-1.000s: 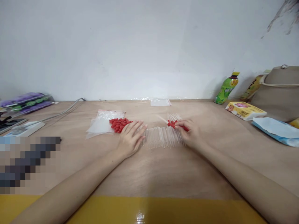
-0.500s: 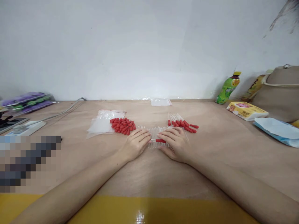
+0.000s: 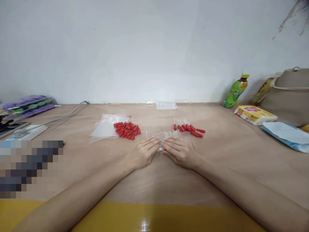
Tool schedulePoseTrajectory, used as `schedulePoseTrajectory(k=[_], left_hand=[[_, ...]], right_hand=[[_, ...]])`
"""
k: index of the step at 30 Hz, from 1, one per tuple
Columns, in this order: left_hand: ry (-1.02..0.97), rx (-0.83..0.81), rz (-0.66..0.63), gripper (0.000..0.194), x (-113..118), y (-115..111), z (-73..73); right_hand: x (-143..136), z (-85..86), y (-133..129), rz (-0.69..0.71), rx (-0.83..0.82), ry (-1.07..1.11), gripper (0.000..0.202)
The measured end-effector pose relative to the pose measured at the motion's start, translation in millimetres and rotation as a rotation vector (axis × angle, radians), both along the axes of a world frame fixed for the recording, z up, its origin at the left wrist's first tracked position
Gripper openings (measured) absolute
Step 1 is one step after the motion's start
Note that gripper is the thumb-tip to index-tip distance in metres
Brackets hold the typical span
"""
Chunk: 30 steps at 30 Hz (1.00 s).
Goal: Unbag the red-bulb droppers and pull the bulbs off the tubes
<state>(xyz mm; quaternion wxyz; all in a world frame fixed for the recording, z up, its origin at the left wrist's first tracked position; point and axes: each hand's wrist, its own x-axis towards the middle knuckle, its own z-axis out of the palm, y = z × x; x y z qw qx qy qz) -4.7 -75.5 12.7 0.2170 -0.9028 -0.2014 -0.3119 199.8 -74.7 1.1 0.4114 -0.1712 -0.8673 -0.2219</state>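
Both my hands rest over a row of clear glass tubes point(image 3: 166, 135) lying side by side on the table. My left hand point(image 3: 146, 151) is closed on the end of one glass tube point(image 3: 161, 149), its fingers nearly meeting the right ones. My right hand point(image 3: 178, 149) is closed around the red rubber bulb at that tube's other end, mostly hidden by the fingers. A pile of loose red rubber bulbs point(image 3: 126, 130) lies beyond my left hand. Past my right hand lie several droppers point(image 3: 188, 126), red bulbs towards me and thin tubes pointing away.
Clear plastic bags point(image 3: 103, 127) lie beside the bulb pile, and another bag point(image 3: 166, 105) is by the wall. To the right are a green bottle point(image 3: 236, 91), a yellow tissue pack point(image 3: 256, 114) and a beige bag point(image 3: 287, 96). A white power strip point(image 3: 36, 131) sits left.
My hands have come closer together over the tubes. The red bulb, plainly visible between them before, is now mostly covered by my right fingers.
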Motion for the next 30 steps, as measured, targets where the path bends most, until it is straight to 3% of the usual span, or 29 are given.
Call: schedulePoseTrajectory(k=[13, 30], left_hand=[[-0.084, -0.14, -0.089, 0.017, -2, -2, -0.6], [-0.117, -0.157, -0.045, 0.017, -16, -5, 1.5]], right_hand=[[11, 11.4, -2, 0.03, 0.154, -0.164, 0.024], [29, 13.1, -2, 0.027, 0.167, -0.108, 0.026]])
